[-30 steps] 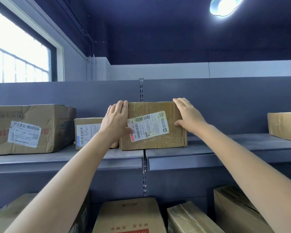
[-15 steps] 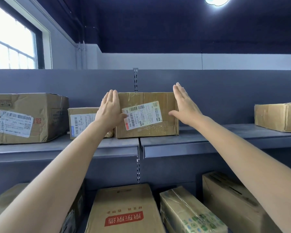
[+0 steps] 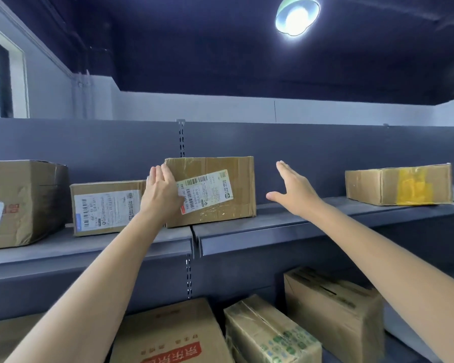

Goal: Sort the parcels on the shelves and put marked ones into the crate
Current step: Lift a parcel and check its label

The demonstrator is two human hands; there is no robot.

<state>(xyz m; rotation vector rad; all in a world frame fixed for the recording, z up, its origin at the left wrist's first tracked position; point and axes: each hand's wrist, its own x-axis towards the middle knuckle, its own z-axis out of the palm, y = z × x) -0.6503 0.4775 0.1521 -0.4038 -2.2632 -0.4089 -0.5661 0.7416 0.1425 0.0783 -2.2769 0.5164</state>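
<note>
At frame centre the parcel (image 3: 215, 191) sits on the upper shelf (image 3: 247, 229); my left hand (image 3: 160, 196) lies flat on its left end, right hand (image 3: 294, 191) spread, apart; stiff cardboard, probably light, so I'd clamp both ends.

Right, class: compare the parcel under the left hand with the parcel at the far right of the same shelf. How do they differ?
The middle parcel carries a tilted white barcode label; the far-right parcel shows yellow tape and no label. The middle parcel stands taller; the far-right one is lower and longer. The left hand rests on the middle parcel; nothing touches the far-right one. Both are brown cardboard boxes on the upper shelf.
</note>
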